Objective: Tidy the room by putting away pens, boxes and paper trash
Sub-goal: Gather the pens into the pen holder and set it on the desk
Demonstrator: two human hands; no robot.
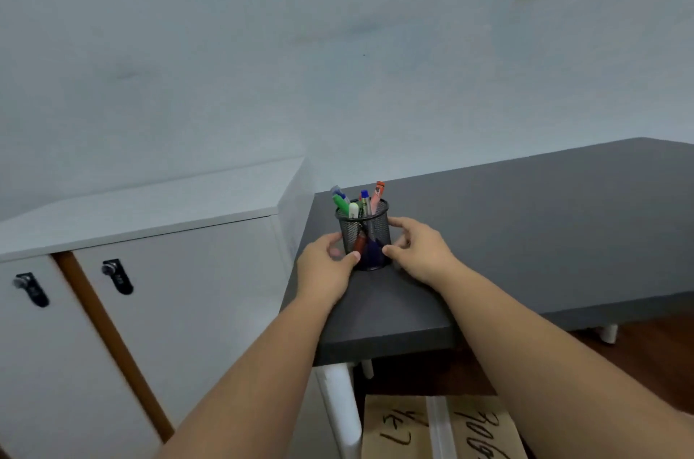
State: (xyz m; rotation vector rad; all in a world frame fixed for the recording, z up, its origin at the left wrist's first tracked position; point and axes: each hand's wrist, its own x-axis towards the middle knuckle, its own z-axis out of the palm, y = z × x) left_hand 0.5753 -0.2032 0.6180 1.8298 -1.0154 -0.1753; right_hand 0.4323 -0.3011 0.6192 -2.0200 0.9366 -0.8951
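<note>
A pale wall [338,45] fills the upper half of the view. Below it on the left stands a white cabinet [142,270] with two doors, each carrying a black lock [118,276], and a brown strip showing in the gap between them. To the right lies a dark grey desk [525,225] on white legs [340,406], its near corner pointing toward the person. On the floor under that corner sits a brown cardboard box [443,432], taped down the middle and marked with black handwriting.

A black mesh pen cup [366,237] stands upright on the desk near its left edge. Several pens [356,205] stick out of it, with green, white, blue and orange tops. The left hand [328,267] holds the cup's left side, thumb curled across the mesh low down. The right hand [417,252] holds the opposite side, thumb against the lower wall and fingers wrapped round the back. Both forearms are bare and reach in from the bottom edge.
</note>
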